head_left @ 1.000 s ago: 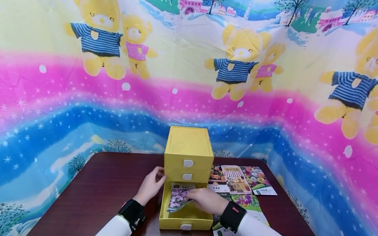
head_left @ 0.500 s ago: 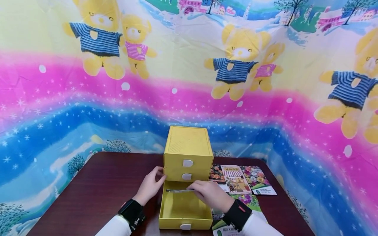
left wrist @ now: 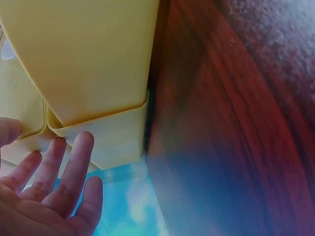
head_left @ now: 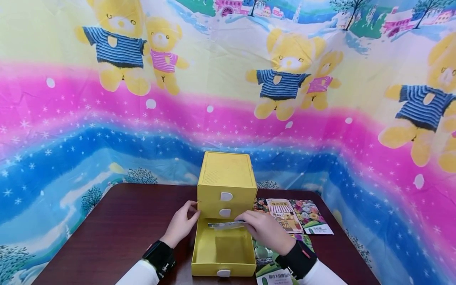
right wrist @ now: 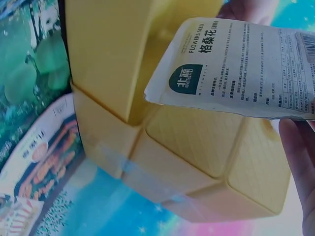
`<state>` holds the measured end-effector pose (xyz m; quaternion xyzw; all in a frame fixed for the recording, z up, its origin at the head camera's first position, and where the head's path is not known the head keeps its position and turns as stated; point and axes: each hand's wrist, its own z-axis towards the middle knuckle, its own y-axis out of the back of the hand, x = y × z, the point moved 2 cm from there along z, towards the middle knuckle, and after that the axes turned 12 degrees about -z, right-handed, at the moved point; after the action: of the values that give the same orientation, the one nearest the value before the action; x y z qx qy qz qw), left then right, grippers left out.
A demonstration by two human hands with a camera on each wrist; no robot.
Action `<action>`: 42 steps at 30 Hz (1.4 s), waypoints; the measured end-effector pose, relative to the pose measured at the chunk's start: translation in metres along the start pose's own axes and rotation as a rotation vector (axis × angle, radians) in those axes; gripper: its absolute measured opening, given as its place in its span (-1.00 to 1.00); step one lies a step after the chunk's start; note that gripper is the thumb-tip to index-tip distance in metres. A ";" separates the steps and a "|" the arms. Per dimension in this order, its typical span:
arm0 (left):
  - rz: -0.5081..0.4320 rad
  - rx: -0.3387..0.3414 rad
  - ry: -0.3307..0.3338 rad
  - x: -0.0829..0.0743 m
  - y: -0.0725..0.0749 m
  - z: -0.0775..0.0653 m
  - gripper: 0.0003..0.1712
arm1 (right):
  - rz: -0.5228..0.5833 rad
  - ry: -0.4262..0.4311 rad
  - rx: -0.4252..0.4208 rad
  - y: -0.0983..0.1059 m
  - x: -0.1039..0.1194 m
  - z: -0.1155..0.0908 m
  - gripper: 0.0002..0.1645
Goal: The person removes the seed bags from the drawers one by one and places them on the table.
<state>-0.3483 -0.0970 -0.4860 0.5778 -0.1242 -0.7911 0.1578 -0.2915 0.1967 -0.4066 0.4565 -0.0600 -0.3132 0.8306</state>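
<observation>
A yellow drawer cabinet (head_left: 228,170) stands on the table, its bottom drawer (head_left: 203,270) pulled out toward me. My right hand (head_left: 267,231) pinches a flower seed packet (head_left: 225,225) above that drawer, seen nearly edge-on. The right wrist view shows the packet's printed white back (right wrist: 236,73), with "FLOWERS SEED" on it. My left hand (head_left: 181,222) touches the cabinet's left front edge, thumb toward the front. In the left wrist view the left fingers (left wrist: 74,172) extend along the cabinet's side. No other packet shows in the drawer's visible part.
To the right of the cabinet lie several seed packets, among them one with mixed roses (head_left: 308,211), one with a striped awning picture (head_left: 285,217) and one near the front edge (head_left: 274,276). A printed bear curtain (head_left: 228,126) hangs behind the dark red table (head_left: 117,233).
The right hand has lifted the seed packet from low in the drawer, tipped it nearly flat, and carried it up and slightly right. The left hand has stayed in place.
</observation>
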 end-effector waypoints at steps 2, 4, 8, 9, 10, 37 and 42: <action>-0.005 0.001 0.000 0.000 0.000 0.000 -0.63 | -0.007 -0.014 -0.013 0.006 -0.001 0.001 -0.53; -0.006 0.000 0.001 0.000 0.000 0.000 -0.63 | -0.016 -0.024 -0.022 0.012 -0.002 0.001 -0.55; -0.008 0.001 0.002 0.000 0.000 0.000 -0.63 | -0.057 -0.040 -0.041 0.024 -0.007 0.000 -0.56; -0.006 0.001 0.002 0.000 0.000 0.000 -0.63 | -0.072 -0.046 -0.050 0.027 -0.008 -0.001 -0.57; -0.006 0.002 0.002 0.000 0.000 0.000 -0.63 | -0.086 -0.053 -0.058 0.031 -0.010 -0.001 -0.57; -0.002 0.002 -0.010 -0.003 0.000 -0.002 -0.64 | -0.286 -0.222 -0.184 0.097 -0.058 -0.062 -0.45; -0.002 -0.001 -0.017 -0.002 0.000 -0.002 -0.64 | -0.317 -0.291 -0.196 0.103 -0.067 -0.079 -0.37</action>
<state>-0.3461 -0.0962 -0.4846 0.5708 -0.1246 -0.7963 0.1565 -0.2666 0.3322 -0.3574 0.3273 -0.0758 -0.5065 0.7941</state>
